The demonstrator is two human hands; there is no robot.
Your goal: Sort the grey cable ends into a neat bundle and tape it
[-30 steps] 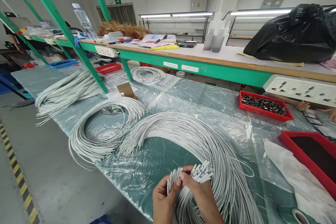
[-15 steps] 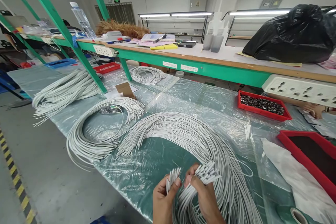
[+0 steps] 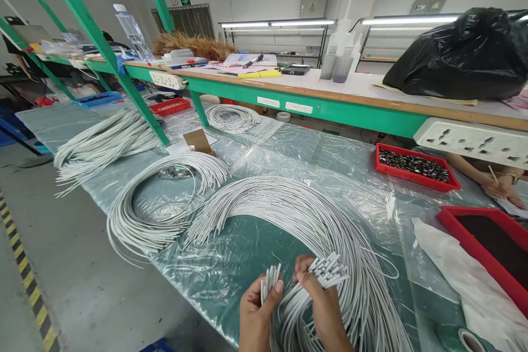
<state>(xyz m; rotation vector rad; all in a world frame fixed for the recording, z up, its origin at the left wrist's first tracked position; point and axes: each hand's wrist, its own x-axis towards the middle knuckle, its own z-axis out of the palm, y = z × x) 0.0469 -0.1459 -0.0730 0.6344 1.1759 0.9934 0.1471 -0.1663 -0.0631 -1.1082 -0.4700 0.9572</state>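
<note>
My left hand (image 3: 259,305) is closed round a small bunch of white cables (image 3: 270,280), their cut ends pointing up past the thumb. To its right, my right hand (image 3: 319,297) grips a thicker bunch of white cable ends (image 3: 330,270). Both bunches curve down towards the large coil of white cables (image 3: 289,198), which arcs across the plastic-covered table around my hands. Left of that coil lies another loop of white cables (image 3: 124,214). How the lower cables run between my hands is partly hidden.
More white cables (image 3: 107,140) lie far left, and a small coil (image 3: 233,117) lies at the back. Red trays (image 3: 416,179) stand at right, near white cloth (image 3: 462,269) and a tape roll (image 3: 462,338). Another person's hands (image 3: 501,187) hold a thin stick under the green shelf (image 3: 350,113).
My hands have moved slightly apart, each still holding its cable bunch. At right, the other person's hands and forearms have come further into view, with a thin stick now visible.
</note>
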